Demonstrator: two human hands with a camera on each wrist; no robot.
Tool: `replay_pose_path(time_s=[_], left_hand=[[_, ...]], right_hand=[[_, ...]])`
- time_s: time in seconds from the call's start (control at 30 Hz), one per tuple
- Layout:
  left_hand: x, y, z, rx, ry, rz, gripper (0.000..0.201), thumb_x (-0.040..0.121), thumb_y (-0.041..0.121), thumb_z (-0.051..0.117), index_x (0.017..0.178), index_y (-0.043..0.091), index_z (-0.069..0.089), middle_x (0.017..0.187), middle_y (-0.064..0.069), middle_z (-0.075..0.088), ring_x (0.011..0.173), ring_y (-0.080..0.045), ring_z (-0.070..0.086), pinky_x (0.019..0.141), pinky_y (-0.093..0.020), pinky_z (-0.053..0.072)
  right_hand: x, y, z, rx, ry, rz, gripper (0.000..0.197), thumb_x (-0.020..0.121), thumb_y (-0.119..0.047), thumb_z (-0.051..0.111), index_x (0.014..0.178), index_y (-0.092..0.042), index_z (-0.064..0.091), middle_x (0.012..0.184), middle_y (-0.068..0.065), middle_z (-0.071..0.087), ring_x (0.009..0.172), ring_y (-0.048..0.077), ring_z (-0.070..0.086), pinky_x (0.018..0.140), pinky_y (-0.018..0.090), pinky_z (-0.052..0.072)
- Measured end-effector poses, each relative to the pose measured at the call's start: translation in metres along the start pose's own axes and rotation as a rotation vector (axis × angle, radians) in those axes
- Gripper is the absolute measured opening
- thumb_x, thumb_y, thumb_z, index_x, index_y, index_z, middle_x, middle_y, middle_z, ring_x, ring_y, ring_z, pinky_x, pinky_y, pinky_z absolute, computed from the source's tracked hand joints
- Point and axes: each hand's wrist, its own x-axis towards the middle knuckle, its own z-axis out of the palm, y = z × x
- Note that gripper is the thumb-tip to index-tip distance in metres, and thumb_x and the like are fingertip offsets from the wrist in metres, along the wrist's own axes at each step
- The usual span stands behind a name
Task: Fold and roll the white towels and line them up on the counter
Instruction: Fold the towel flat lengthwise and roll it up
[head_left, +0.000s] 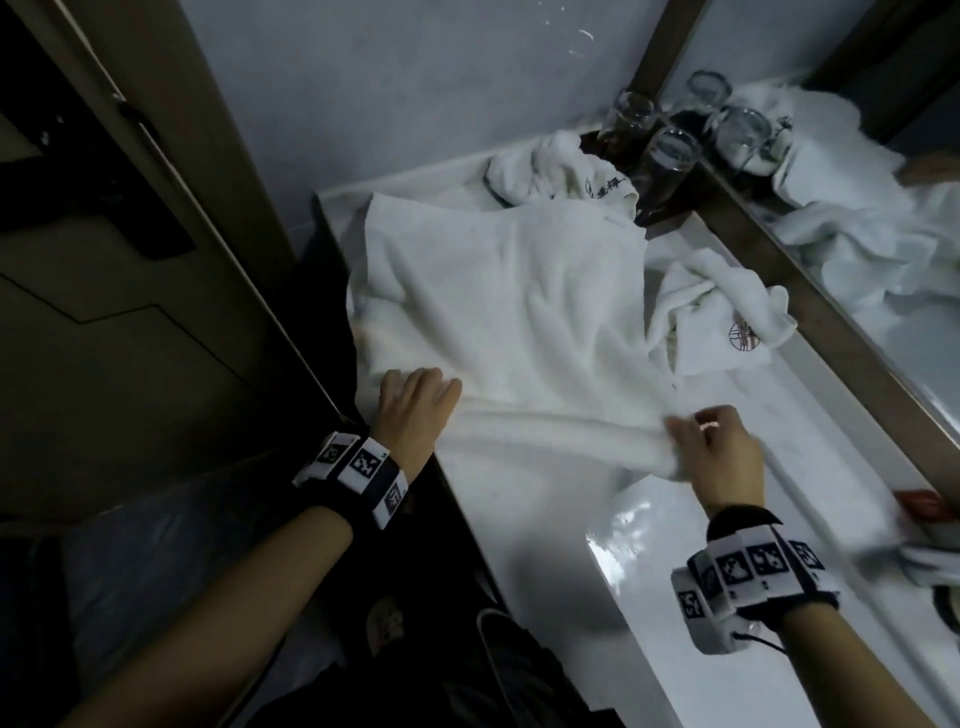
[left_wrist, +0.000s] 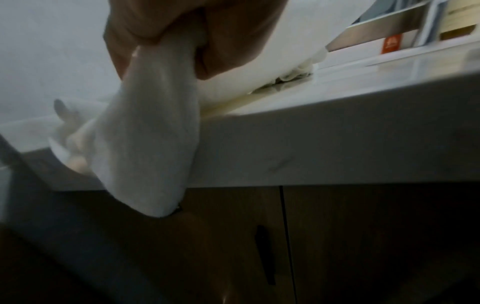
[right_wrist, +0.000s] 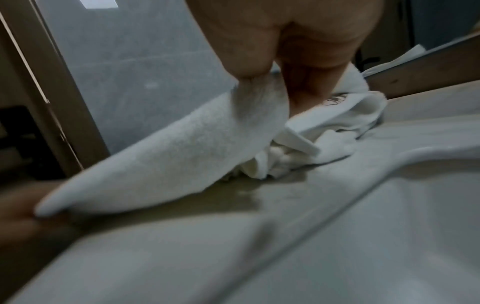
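A large white towel (head_left: 519, 312) lies spread on the white counter (head_left: 597, 545), its near edge lifted into a fold. My left hand (head_left: 415, 405) grips the fold's left end at the counter's front edge; in the left wrist view my thumb and fingers (left_wrist: 228, 37) pinch the cloth (left_wrist: 148, 133), which hangs over the edge. My right hand (head_left: 711, 447) pinches the fold's right end; the right wrist view shows the towel (right_wrist: 182, 152) clamped between thumb and fingers (right_wrist: 311, 82). Two crumpled white towels with logos lie behind: one (head_left: 561, 171) at the far end, one (head_left: 722, 312) by the mirror.
Drinking glasses (head_left: 670, 150) stand on a dark tray at the counter's far end beside the mirror (head_left: 883, 291). A sink basin (head_left: 675, 582) lies near my right wrist. A red item (head_left: 924, 504) sits at the right edge. Dark cabinet doors (left_wrist: 337, 246) are below the counter.
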Motion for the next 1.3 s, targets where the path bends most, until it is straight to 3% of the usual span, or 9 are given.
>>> replay_pose_path(time_s=[0.13, 0.27, 0.47, 0.6, 0.7, 0.83, 1.0, 1.13, 1.3], left_hand=[[-0.032, -0.005, -0.006, -0.14, -0.018, 0.05, 0.032, 0.061, -0.003, 0.056, 0.088, 0.005, 0.071, 0.089, -0.014, 0.071, 0.08, -0.028, 0.07, 0.073, -0.038, 0.058], [-0.042, -0.006, -0.012, -0.358, -0.122, -0.003, 0.045, 0.045, -0.024, 0.069, 0.087, -0.007, 0.07, 0.094, -0.025, 0.07, 0.084, -0.038, 0.069, 0.071, -0.053, 0.056], [-0.041, -0.009, -0.025, -0.567, -0.188, -0.11, 0.041, 0.085, -0.006, 0.044, 0.123, 0.003, 0.054, 0.134, -0.013, 0.052, 0.127, -0.021, 0.046, 0.108, -0.023, 0.026], [-0.051, -0.02, -0.031, -0.499, -0.026, -0.062, 0.034, 0.082, 0.011, 0.044, 0.106, 0.001, 0.065, 0.116, -0.017, 0.063, 0.114, -0.03, 0.057, 0.103, -0.049, 0.038], [-0.059, -0.029, -0.015, -0.666, -0.005, -0.327, 0.023, 0.084, 0.012, 0.061, 0.106, 0.007, 0.064, 0.127, -0.018, 0.046, 0.121, -0.034, 0.044, 0.105, -0.036, 0.034], [-0.056, -0.041, -0.002, -1.161, -0.122, -0.792, 0.061, 0.077, 0.026, 0.072, 0.128, 0.017, 0.038, 0.135, -0.009, 0.028, 0.121, -0.025, 0.042, 0.096, -0.036, 0.047], [-0.051, -0.054, -0.005, -1.648, -0.213, -1.008, 0.065, 0.073, 0.056, 0.065, 0.128, 0.033, 0.038, 0.126, 0.006, 0.051, 0.11, -0.012, 0.055, 0.081, -0.034, 0.054], [-0.048, -0.059, -0.009, -1.601, -0.058, -1.099, 0.02, 0.09, 0.033, 0.055, 0.094, 0.014, 0.058, 0.102, -0.002, 0.061, 0.097, -0.016, 0.059, 0.071, -0.03, 0.056], [-0.061, -0.082, -0.026, -1.722, -0.102, -1.008, 0.012, 0.09, 0.011, 0.053, 0.078, 0.012, 0.055, 0.087, -0.005, 0.06, 0.084, -0.013, 0.057, 0.078, -0.028, 0.05]], right_hand=[[-0.003, 0.011, 0.009, -0.416, -0.018, 0.096, 0.023, 0.091, -0.019, 0.051, 0.102, 0.0, 0.043, 0.092, 0.027, 0.059, 0.076, 0.036, 0.054, 0.064, 0.038, 0.038], [-0.02, -0.022, 0.039, -0.614, 0.09, -0.35, 0.031, 0.074, 0.016, 0.054, 0.105, 0.015, 0.05, 0.099, 0.036, 0.052, 0.087, 0.046, 0.054, 0.071, 0.046, 0.041], [-0.07, -0.079, 0.101, -0.328, -0.486, -0.777, 0.081, 0.074, -0.043, 0.072, 0.138, -0.007, 0.038, 0.138, 0.02, 0.037, 0.128, 0.033, 0.039, 0.105, 0.043, 0.033], [-0.079, -0.09, 0.137, -0.518, -0.743, -0.651, 0.081, 0.088, -0.048, 0.052, 0.148, -0.022, 0.004, 0.157, 0.003, 0.01, 0.144, 0.018, 0.009, 0.115, 0.045, 0.012], [-0.07, -0.093, 0.139, -0.351, -0.82, -0.553, 0.05, 0.099, -0.033, 0.036, 0.146, -0.027, 0.02, 0.155, 0.003, 0.02, 0.144, 0.019, 0.016, 0.116, 0.042, 0.013], [-0.061, -0.095, 0.127, -0.044, -0.814, -0.403, 0.04, 0.096, -0.042, 0.041, 0.134, -0.031, 0.045, 0.132, 0.004, 0.055, 0.124, 0.021, 0.048, 0.106, 0.034, 0.034], [-0.064, -0.089, 0.122, 0.03, -0.796, -0.367, 0.039, 0.095, -0.043, 0.042, 0.131, -0.032, 0.048, 0.123, 0.002, 0.062, 0.115, 0.018, 0.054, 0.099, 0.026, 0.038], [-0.065, -0.082, 0.124, -0.022, -0.77, -0.428, 0.04, 0.096, -0.039, 0.043, 0.134, -0.027, 0.046, 0.134, -0.003, 0.054, 0.127, 0.017, 0.045, 0.107, 0.025, 0.029], [-0.068, -0.065, 0.135, -0.171, -0.783, -0.557, 0.067, 0.085, -0.033, 0.063, 0.143, -0.025, 0.031, 0.155, -0.003, 0.013, 0.145, 0.017, 0.003, 0.115, 0.029, -0.005]])
